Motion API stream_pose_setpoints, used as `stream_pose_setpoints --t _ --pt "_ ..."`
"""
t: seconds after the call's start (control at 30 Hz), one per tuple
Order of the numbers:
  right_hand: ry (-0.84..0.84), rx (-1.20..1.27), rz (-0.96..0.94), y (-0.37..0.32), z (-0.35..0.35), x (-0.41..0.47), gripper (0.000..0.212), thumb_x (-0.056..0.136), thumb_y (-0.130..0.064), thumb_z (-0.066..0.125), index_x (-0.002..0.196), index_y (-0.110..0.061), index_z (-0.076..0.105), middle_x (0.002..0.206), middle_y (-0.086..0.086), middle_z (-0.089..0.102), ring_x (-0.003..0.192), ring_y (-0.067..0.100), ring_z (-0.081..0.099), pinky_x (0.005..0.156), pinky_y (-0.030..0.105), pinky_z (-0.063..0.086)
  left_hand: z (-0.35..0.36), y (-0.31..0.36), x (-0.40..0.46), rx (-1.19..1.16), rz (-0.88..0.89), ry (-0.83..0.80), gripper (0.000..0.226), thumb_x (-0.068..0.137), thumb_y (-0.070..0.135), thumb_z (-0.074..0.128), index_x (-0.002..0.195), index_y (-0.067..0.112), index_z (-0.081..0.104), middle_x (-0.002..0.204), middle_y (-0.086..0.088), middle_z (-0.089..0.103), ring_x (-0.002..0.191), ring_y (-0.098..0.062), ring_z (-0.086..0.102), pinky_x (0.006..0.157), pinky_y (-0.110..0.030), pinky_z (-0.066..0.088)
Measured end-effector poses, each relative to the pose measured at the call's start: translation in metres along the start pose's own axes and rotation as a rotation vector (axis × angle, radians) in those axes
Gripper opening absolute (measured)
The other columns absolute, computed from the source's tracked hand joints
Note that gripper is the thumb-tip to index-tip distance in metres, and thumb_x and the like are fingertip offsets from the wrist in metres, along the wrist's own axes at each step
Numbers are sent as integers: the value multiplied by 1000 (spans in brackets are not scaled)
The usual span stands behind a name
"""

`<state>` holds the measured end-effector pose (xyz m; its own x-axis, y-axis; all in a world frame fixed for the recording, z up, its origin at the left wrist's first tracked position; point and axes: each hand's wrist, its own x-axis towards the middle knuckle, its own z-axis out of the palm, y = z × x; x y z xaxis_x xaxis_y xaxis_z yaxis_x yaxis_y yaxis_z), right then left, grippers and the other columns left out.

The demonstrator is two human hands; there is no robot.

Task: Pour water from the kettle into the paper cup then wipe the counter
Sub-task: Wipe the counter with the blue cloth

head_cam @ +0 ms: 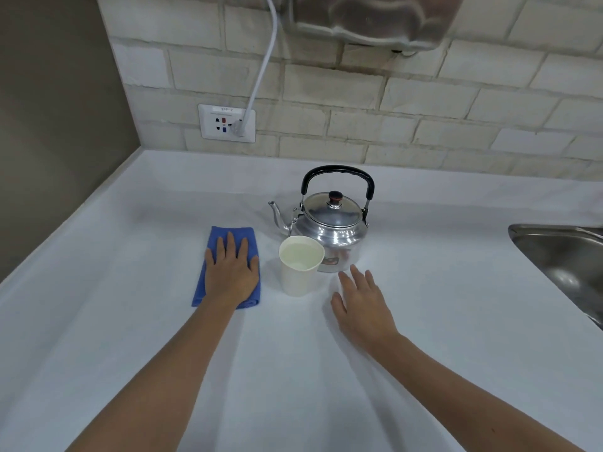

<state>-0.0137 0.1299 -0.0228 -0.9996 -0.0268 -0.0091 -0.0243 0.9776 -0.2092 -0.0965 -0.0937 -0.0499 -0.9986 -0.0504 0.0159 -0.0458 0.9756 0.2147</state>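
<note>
A shiny metal kettle [332,228] with a black handle stands upright on the white counter [163,353], spout pointing left. Just in front of it stands a white paper cup [299,275] with water inside. Left of the cup lies a folded blue cloth [233,234]; my left hand [230,272] rests flat on it, palm down, fingers spread. My right hand [362,303] hovers over the counter to the right of the cup and in front of the kettle, fingers apart and holding nothing.
A steel sink [564,262] is set into the counter at the right edge. A brick wall runs along the back with a socket [226,123] and a white cable plugged in. A metal appliance [375,17] hangs above the kettle. A brown wall bounds the left.
</note>
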Motion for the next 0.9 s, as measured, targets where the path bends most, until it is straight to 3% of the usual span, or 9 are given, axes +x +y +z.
stream_pose_setpoints --t 0.17,0.6,0.7,0.8,0.9 --pt "4 61 32 0 2 5 52 98 -34 33 145 -13 25 157 9 17 144 32 12 118 43 20 13 -1 -28 -1 28 38 56 97 42 16 147 20 6 159 -10 1 146 -27 0 118 -46 2" --pt "9 25 89 -2 5 5 54 98 -38 31 145 -13 23 155 12 21 142 32 17 116 42 22 0 -17 18 -12 32 4 54 98 38 17 147 19 7 159 -7 3 146 -26 2 118 -46 4" --pt "7 10 81 -3 5 3 54 98 -39 31 145 -12 24 154 12 23 141 31 18 116 42 23 -5 -13 14 -37 30 40 51 98 34 22 145 15 19 157 -11 15 144 -29 12 117 -47 9" --pt "2 -1 72 -2 5 0 54 98 -39 31 144 -12 25 153 11 26 140 30 20 115 42 25 -12 -3 3 -71 52 164 44 97 28 31 132 5 43 139 -19 45 130 -34 37 110 -49 22" --pt "4 -11 59 -1 3 -4 53 98 -39 31 143 -11 27 150 10 30 137 30 25 113 41 28 -18 9 -14 -74 37 156 42 97 28 32 128 5 47 130 -15 53 123 -32 44 107 -50 29"
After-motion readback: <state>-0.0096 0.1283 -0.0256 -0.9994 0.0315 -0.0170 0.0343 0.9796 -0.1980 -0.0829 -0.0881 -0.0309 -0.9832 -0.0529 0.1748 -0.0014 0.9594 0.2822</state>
